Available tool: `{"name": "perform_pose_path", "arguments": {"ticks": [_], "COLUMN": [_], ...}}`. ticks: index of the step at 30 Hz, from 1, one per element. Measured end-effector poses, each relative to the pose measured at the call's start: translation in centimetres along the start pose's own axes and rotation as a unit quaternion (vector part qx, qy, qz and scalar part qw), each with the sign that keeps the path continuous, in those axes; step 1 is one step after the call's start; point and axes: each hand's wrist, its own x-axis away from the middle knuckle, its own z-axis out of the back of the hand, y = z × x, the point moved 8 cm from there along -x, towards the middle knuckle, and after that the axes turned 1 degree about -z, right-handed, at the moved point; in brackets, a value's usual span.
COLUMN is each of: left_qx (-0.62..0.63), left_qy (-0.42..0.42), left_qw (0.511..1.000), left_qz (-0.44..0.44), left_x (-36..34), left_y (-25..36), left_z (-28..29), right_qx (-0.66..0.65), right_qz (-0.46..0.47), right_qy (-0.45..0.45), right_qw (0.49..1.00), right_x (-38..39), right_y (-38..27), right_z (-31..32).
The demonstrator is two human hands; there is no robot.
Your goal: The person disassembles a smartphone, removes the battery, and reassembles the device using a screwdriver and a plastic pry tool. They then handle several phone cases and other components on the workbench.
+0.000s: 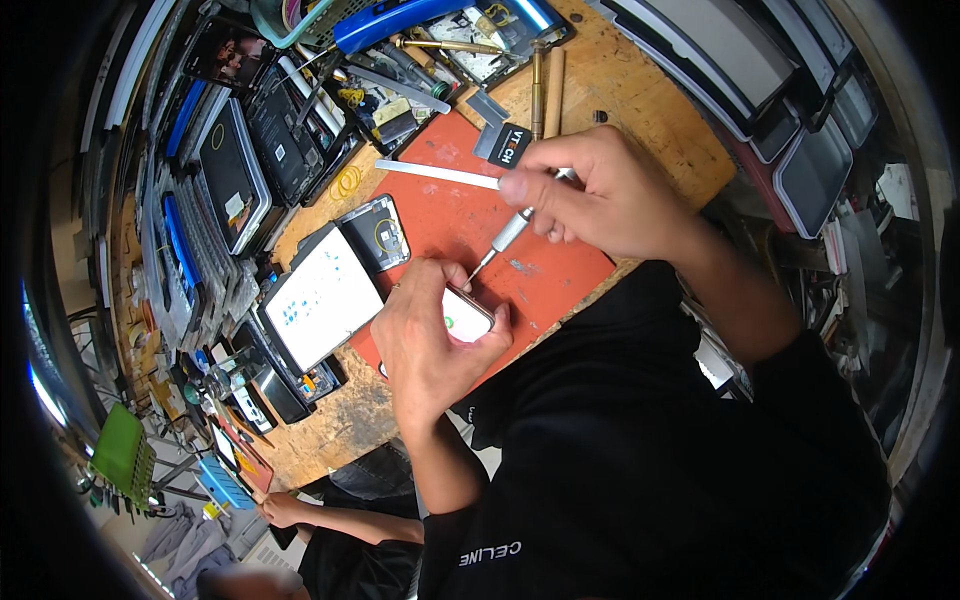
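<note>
Pinching phone (pixel 468 315) in left grip (pixel 425 325) near body-side edge of mat (pixel 560 272), clasping driver (pixel 512 231) in right grip (pixel 600 190); treat phone as probably light, stiff, slick, fragile, hold by side edges.

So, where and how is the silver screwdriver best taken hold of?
Probably take the screwdriver by its thick handle, coming from the upper right of the picture, where the right hand's grip is. It slants, with its thin shaft pointing down-left toward the phone in the left hand's grip, so holding it low would likely crowd that hand.
</note>
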Motion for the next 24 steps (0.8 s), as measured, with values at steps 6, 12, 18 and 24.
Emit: {"name": "perform_pose_path", "arguments": {"ticks": [6, 12, 18, 24], "left_qx": [-0.001, -0.009, -0.013, -0.012], "left_qy": [0.0, -0.009, -0.007, -0.007], "left_qw": [1.0, 1.0, 1.0, 1.0], "left_qz": [-0.005, 0.004, -0.004, -0.01], "left_x": [0.0, 0.1, 0.0, 0.0], "left_y": [0.0, -0.2, 0.0, 0.1], "left_z": [-0.1, -0.2, -0.2, -0.3], "right_qx": [0.008, -0.057, -0.042, 0.0], "right_qz": [0.066, 0.082, 0.09, 0.116], "right_qy": [-0.031, -0.019, -0.034, -0.055], "right_qw": [0.997, 0.995, 0.995, 0.992], "right_x": [0.2, 0.4, 0.4, 0.1], "right_y": [-0.9, -0.8, -0.7, -1.1], "right_z": [0.1, 0.0, -0.2, -0.4]}}
